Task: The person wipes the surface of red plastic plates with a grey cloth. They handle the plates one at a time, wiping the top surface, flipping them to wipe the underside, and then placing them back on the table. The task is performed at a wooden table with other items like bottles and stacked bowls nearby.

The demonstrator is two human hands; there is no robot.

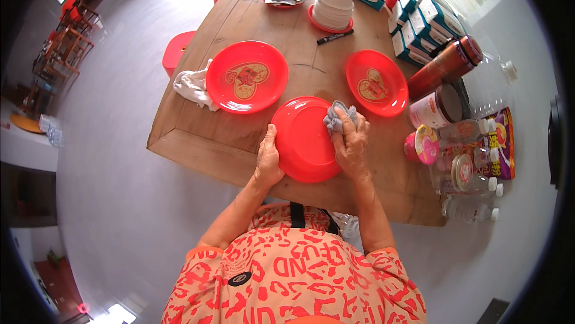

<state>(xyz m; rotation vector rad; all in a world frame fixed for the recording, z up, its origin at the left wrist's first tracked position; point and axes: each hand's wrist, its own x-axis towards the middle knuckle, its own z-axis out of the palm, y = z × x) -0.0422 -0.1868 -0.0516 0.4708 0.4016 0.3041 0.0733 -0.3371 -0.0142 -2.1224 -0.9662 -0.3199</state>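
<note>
A plain red plate (302,141), its underside toward me, is held over the near part of the wooden table. My left hand (269,159) grips its left rim. My right hand (351,143) is closed on a grey cloth (339,115) pressed against the plate's upper right edge. Beyond it on the left lies a red plate with a gold heart pattern (247,77), partly over a white cloth (194,89). A similar red patterned plate (377,83) lies to the right, beyond my right hand.
White bowls (333,7) stand stacked on a red dish, near a black marker (335,37). Along the right side are teal-and-white boxes (419,27), a copper thermos (446,66), a round tin (435,107) and several clear bottles (470,209). A red stool (178,51) stands left of the table.
</note>
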